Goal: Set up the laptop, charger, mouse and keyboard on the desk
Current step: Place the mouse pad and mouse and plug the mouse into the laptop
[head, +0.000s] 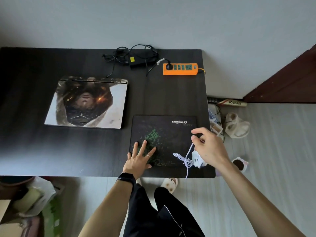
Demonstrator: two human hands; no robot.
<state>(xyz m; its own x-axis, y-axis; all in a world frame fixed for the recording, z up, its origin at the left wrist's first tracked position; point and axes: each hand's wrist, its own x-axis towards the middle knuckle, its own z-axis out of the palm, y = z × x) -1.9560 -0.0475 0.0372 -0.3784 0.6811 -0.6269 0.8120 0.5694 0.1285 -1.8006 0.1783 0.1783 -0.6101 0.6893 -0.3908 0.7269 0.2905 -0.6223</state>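
Note:
A closed laptop point(86, 102) with a printed picture skin lies on the dark desk point(34, 142), left of centre. Behind it sits the black charger brick point(136, 59) in a tangle of cable, one lead running to the laptop's back edge. A black mouse pad point(171, 134) with a green pattern lies at the front right. My left hand point(139, 157) presses flat on the pad's left part, fingers spread. My right hand point(207, 147) pinches a white braided cable point(185, 159) above the pad's right edge; a small white plug block point(196, 159) hangs beneath it. No mouse or keyboard is in view.
An orange power strip point(180, 69) lies at the desk's back right with one black plug in it. Slippers point(236, 125) and small items sit on the floor right of the desk. Bags and a box point(25, 202) crowd the floor at lower left. A dark wooden door point(290, 82) stands at right.

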